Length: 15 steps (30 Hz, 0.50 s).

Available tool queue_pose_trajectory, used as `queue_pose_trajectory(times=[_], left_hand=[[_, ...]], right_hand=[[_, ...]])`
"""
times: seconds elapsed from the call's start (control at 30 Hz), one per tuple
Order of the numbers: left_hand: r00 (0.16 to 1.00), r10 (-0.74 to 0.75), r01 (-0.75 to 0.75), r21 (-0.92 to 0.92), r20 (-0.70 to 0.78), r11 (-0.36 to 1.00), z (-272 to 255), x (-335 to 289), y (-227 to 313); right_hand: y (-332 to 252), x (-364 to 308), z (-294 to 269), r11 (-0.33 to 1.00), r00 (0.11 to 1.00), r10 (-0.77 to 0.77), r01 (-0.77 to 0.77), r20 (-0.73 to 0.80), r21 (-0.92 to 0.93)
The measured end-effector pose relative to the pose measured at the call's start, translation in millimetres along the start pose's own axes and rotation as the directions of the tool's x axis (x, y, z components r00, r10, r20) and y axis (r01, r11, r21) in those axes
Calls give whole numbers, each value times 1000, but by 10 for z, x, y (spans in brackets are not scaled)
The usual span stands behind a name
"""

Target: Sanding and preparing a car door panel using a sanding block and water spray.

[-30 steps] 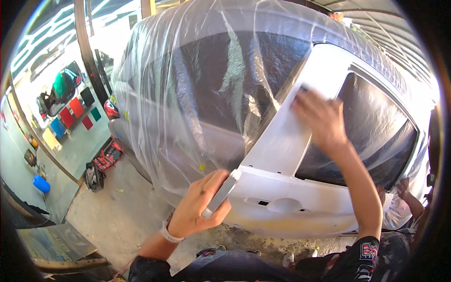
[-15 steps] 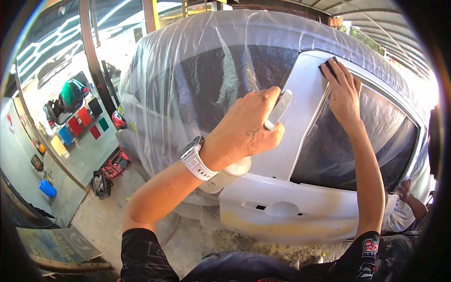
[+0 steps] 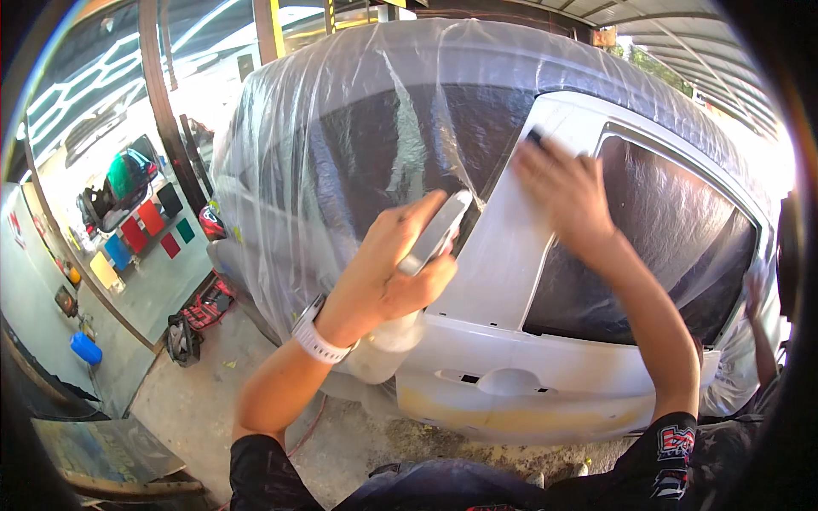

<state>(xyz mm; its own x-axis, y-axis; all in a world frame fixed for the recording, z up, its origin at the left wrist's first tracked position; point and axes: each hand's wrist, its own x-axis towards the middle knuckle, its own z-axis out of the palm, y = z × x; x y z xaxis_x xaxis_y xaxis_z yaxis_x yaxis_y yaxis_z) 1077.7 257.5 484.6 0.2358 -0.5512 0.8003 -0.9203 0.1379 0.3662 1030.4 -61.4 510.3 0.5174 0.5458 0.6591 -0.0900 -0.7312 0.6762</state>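
Two bare hands work at a white car door (image 3: 588,362) in the head view. The left hand (image 3: 379,268) has its grip closed around the neck of a spray bottle (image 3: 388,345); the light grey head projects above the fingers, tilted up and to the right, and the pale body hangs below the hand. A wristwatch (image 3: 319,336) with a white strap is fitted on the same wrist. The right hand (image 3: 567,192), blurred, has its grip narrowed on a dark pad (image 3: 534,137). The pad is positioned at the upper part of the white door pillar (image 3: 490,264), near its left edge; the blur prevents confirmation of surface contact.

The window (image 3: 656,247) is located to the right of the pillar. Below, the door panel carries a handle recess (image 3: 509,381) and a yellowish patch (image 3: 477,413) along its lower section. Transparent plastic film (image 3: 281,170) covers the car body to the left and over the roof. A co-worker's hand (image 3: 755,285) is at the far right, beside the door. A blue jug (image 3: 86,347) and a black bag (image 3: 183,341) are at the left.
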Motion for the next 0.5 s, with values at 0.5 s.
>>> queue_pose_trajectory(times=[0.5], left_hand=[[754,-622,637,-470,212,612,239,-1751,-336]], right_hand=[[-582,-215,-166,973,971,-174,143,166,182]])
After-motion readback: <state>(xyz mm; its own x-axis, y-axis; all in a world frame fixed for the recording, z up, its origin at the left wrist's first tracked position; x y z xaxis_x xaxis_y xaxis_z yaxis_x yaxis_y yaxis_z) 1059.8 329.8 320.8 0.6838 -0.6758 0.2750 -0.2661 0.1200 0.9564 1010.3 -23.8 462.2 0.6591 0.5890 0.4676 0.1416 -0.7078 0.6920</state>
